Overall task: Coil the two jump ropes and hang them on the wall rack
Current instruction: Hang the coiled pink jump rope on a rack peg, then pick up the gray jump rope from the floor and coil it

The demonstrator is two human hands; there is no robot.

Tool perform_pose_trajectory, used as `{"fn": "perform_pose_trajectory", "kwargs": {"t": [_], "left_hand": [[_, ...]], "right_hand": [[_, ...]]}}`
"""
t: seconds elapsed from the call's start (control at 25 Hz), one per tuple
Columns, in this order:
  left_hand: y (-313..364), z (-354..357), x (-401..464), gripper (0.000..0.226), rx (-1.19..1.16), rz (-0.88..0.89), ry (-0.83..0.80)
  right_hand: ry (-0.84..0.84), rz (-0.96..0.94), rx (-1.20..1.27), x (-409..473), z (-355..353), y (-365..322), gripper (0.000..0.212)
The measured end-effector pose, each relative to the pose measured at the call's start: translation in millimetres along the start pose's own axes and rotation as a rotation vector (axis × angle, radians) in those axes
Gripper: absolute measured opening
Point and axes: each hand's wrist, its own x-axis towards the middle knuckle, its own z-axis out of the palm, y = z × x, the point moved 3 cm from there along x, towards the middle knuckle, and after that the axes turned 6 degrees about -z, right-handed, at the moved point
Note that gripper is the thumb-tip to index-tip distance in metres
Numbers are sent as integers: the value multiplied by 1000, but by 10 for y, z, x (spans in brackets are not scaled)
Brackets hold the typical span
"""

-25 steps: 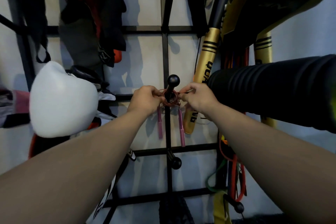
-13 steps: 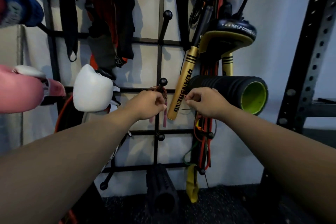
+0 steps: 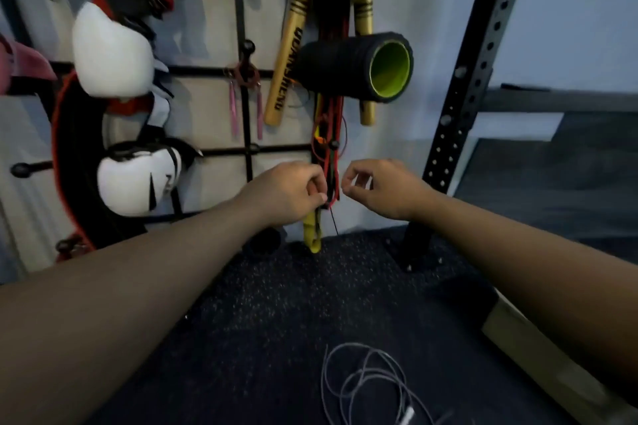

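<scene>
Both hands, left hand [image 3: 290, 193] and right hand [image 3: 383, 188], now off hung pink rope [image 3: 245, 74].

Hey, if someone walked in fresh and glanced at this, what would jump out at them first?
Probably the black foam roller with its bright green core, sticking out from the wall rack at upper centre. Left of it hangs a white boxing glove, and the coiled rope with pink handles sits on a peg between them. A loose grey rope lies on the floor below.
</scene>
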Motion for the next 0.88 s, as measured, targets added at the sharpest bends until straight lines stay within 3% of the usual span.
{"fn": "perform_pose_trajectory", "kwargs": {"t": [0.28, 0.52, 0.72, 0.88], "left_hand": [[-427, 2090, -274, 10, -103, -138, -351], [-497, 3944, -636, 18, -231, -338, -569], [-434, 5199, -1118, 19, -228, -513, -722], [-367, 5671, -1376, 31, -138, -540, -841]], "right_hand": [[-285, 244, 89, -1079, 1419, 1045, 6], [-637, 432, 38, -2089, 2854, 1921, 21], [-836, 416, 31, -2578, 3752, 2267, 22], [-916, 192, -192, -2752, 4137, 2422, 45]]}}
